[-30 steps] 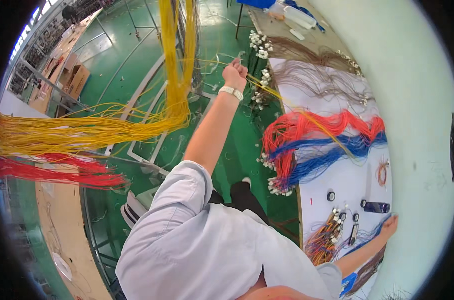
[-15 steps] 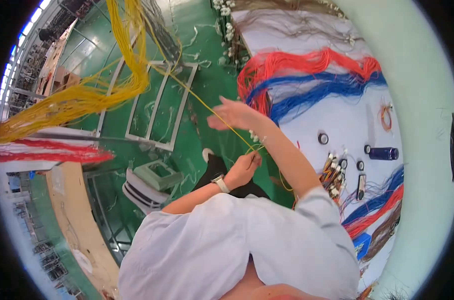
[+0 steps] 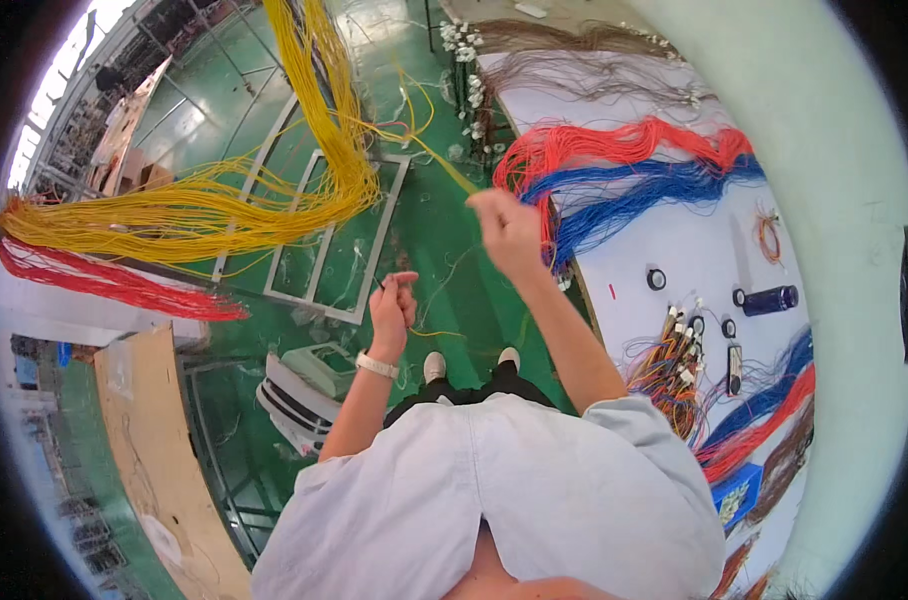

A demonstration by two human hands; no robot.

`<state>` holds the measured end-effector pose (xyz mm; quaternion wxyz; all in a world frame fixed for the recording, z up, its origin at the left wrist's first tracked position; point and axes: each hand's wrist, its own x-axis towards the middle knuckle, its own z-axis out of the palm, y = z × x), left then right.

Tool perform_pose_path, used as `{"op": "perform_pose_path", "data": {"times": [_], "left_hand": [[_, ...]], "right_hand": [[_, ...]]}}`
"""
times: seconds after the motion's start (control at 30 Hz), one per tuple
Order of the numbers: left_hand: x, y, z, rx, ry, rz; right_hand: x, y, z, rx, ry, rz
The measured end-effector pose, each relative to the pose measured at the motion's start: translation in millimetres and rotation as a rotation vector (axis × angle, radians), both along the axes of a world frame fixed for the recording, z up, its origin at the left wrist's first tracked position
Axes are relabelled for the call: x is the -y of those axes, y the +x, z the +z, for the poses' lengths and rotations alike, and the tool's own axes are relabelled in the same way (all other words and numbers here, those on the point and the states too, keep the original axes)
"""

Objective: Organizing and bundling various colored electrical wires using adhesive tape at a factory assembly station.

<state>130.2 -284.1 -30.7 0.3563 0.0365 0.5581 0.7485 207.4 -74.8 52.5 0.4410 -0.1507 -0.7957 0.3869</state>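
Note:
My right hand is closed, raised in front of me over the floor near the table's left edge. Its fingers grip a yellow wire, which runs up and left toward the hanging bundle of yellow wires. My left hand is lower and to the left, with a pale watch on the wrist. Its index finger sticks out while the other fingers curl. A short yellow wire tail emerges beside those curled fingers; the grip itself is partly hidden.
Red wires lie under the yellow bundle at left. A metal frame and grey plastic stool stand on the green floor. The right-hand table carries red and blue wire bundles, tape rolls, a dark blue bottle and connector harnesses.
My hands have moved apart: the left went left and the right closed and moved slightly right. The yellow wire stretched between them before now runs from the right hand toward the bundle.

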Motion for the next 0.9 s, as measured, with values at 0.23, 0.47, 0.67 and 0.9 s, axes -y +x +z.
{"op": "perform_pose_path", "data": {"times": [0.23,0.47,0.67,0.9], "left_hand": [[-46.5,-103.1,54.9,-0.105,0.216,-0.008],[-11.9,-155.1,35.5,-0.880,-0.060,0.123],[16.1,-191.8,42.6,-0.829,-0.160,0.030],[21.9,-250.7,19.5,0.047,0.282,0.146]], "right_hand": [[117.2,5.8,-14.1,0.166,0.039,0.067],[123.5,-87.3,-19.1,0.166,-0.897,0.221],[106.0,-192.1,-13.0,0.351,-0.513,0.296],[148.1,-224.4,-9.3,0.224,-0.099,0.161]]}}
